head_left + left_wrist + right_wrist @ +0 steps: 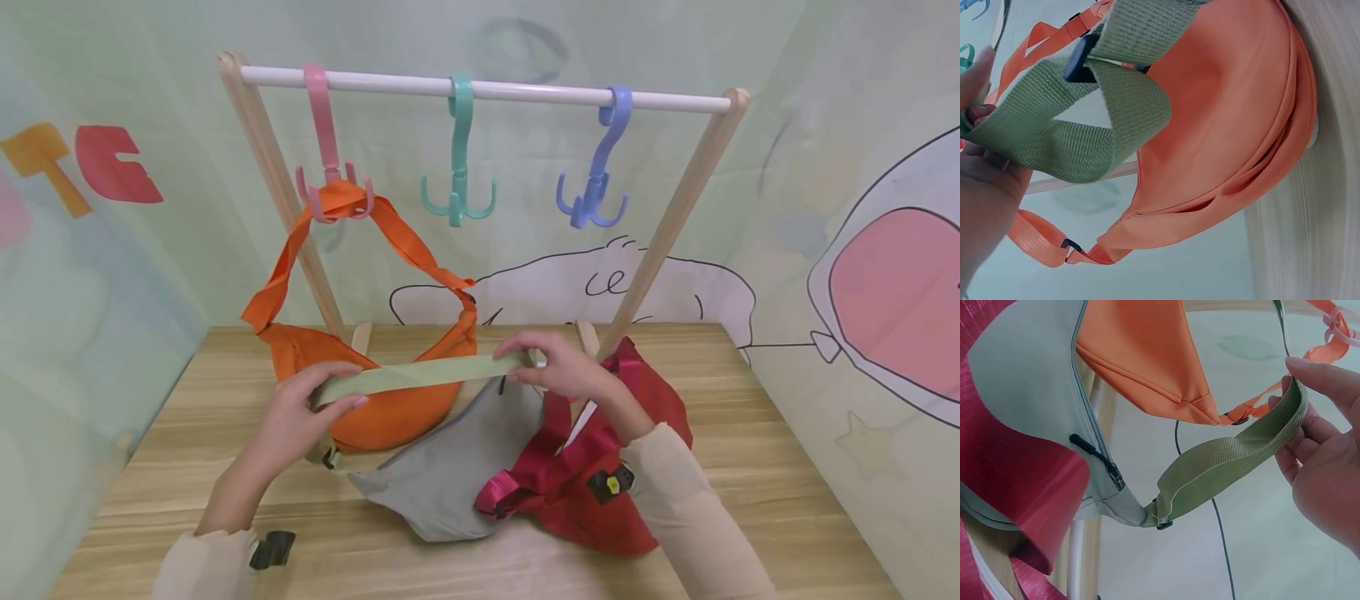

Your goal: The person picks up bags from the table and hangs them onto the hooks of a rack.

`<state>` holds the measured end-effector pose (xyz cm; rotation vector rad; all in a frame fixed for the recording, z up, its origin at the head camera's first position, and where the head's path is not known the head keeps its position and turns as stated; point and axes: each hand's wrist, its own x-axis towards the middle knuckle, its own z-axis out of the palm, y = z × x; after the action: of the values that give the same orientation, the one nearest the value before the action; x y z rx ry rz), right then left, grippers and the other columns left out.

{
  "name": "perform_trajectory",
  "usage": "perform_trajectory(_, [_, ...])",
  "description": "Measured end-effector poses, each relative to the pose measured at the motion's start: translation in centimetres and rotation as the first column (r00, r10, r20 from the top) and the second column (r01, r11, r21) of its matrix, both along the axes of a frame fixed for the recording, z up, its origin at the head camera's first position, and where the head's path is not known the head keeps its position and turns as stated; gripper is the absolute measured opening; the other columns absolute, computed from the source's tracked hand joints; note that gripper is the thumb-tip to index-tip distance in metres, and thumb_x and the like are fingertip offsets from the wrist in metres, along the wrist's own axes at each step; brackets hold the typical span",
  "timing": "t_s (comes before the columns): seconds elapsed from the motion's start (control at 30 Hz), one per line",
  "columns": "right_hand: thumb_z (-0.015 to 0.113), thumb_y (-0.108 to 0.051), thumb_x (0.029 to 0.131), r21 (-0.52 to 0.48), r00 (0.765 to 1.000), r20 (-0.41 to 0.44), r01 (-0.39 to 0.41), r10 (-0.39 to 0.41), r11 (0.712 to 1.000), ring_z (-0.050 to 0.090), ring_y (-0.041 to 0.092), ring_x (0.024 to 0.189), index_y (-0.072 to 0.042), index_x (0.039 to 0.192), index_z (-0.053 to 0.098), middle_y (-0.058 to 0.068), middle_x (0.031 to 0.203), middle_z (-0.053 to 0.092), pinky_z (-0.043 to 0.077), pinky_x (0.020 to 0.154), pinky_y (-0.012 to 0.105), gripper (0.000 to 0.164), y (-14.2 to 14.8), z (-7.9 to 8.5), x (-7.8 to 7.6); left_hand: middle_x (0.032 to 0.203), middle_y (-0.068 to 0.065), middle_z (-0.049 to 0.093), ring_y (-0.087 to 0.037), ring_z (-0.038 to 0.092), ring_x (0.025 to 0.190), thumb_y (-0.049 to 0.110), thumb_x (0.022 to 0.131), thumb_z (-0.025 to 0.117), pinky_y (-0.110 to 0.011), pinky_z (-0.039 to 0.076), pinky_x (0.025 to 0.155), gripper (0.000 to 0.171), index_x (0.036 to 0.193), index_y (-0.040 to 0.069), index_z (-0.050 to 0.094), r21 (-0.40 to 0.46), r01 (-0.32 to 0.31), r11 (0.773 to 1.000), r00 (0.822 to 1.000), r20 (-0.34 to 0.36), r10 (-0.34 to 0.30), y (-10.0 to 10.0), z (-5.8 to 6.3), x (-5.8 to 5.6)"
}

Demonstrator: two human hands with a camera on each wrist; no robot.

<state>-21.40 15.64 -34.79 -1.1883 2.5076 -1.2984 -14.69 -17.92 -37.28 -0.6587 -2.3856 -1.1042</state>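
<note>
My left hand [291, 421] pinches one part of a pale green webbing strap [427, 374], and my right hand [562, 365] pinches another, so a length stretches between them. The strap belongs to the grey bag [457, 471], which lies on the table below my hands; in the right wrist view a black buckle [1164, 525] joins strap and bag. Behind the left hand an orange bag [405, 417] hangs by its strap from the pink hook [324, 133], its body low near the tabletop. A red bag [577, 517] lies beneath my right forearm, partly over the grey one.
A wooden rack with a white rail [525, 90] stands at the back of the table [187, 433]. A green hook [459, 158] and a blue hook [603, 158] hang on the rail with no bags. Printed cloth walls [862, 250] surround the table.
</note>
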Motion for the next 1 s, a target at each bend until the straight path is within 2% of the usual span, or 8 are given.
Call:
perform_trajectory(0.23, [0.068, 0.000, 0.080, 0.016, 1.000, -0.015, 0.006, -0.006, 1.000, 0.053, 0.015, 0.098, -0.006, 0.108, 0.062, 0.002, 0.104, 0.062, 0.042, 0.089, 0.038, 0.029, 0.0, 0.8, -0.1, 0.092, -0.003, 0.065, -0.004, 0.047, 0.068, 0.001, 0.069, 0.077, -0.014, 0.037, 0.059, 0.036, 0.102, 0.004, 0.065, 0.017, 0.013, 1.000, 0.999, -0.036, -0.012, 0.1, 0.6, 0.0])
perform_trajectory(0.37, [0.067, 0.000, 0.080, 0.031, 1.000, -0.016, 0.016, -0.016, 0.999, 0.053, 0.015, 0.099, -0.006, 0.108, 0.062, 0.001, 0.104, 0.061, 0.041, 0.090, 0.039, 0.029, 0.0, 1.2, -0.1, 0.092, -0.003, 0.065, -0.004, 0.041, 0.061, 0.000, 0.068, 0.077, -0.016, 0.035, 0.056, 0.037, 0.102, 0.005, 0.065, 0.032, 0.025, 0.999, 0.998, -0.061, -0.023, 0.2, 1.0, 0.0])
perform_trajectory(0.5, [0.067, -0.001, 0.080, 0.041, 1.000, -0.012, 0.028, -0.028, 0.999, 0.053, 0.016, 0.098, -0.007, 0.109, 0.062, 0.002, 0.105, 0.062, 0.041, 0.089, 0.041, 0.030, -0.1, 1.5, -0.1, 0.092, -0.003, 0.065, -0.004, 0.041, 0.061, 0.000, 0.068, 0.077, -0.017, 0.035, 0.057, 0.037, 0.102, 0.004, 0.065, 0.030, 0.031, 0.999, 0.996, -0.083, -0.028, 0.2, 1.2, -0.1])
perform_trajectory(0.73, [0.068, -0.002, 0.080, 0.050, 0.999, 0.003, 0.051, -0.051, 0.997, 0.052, 0.015, 0.101, -0.009, 0.109, 0.062, 0.001, 0.107, 0.061, 0.041, 0.090, 0.038, 0.030, -0.1, 2.1, -0.2, 0.093, -0.006, 0.066, -0.003, 0.048, 0.071, 0.000, 0.067, 0.077, -0.013, 0.037, 0.065, 0.037, 0.102, 0.002, 0.064, 0.013, 0.010, 1.000, 0.995, -0.100, -0.009, 0.2, 1.4, -0.3])
perform_trajectory(1.0, [0.068, -0.005, 0.081, 0.096, 0.995, -0.042, 0.096, -0.092, 0.991, 0.051, 0.016, 0.100, -0.012, 0.110, 0.063, 0.001, 0.110, 0.061, 0.045, 0.085, 0.037, 0.030, 0.0, 3.1, -0.1, 0.094, -0.008, 0.065, -0.004, 0.041, 0.063, 0.000, 0.068, 0.077, -0.015, 0.035, 0.060, 0.038, 0.103, -0.001, 0.064, 0.015, 0.000, 1.000, 0.994, -0.114, 0.001, 0.4, 2.1, -0.4])
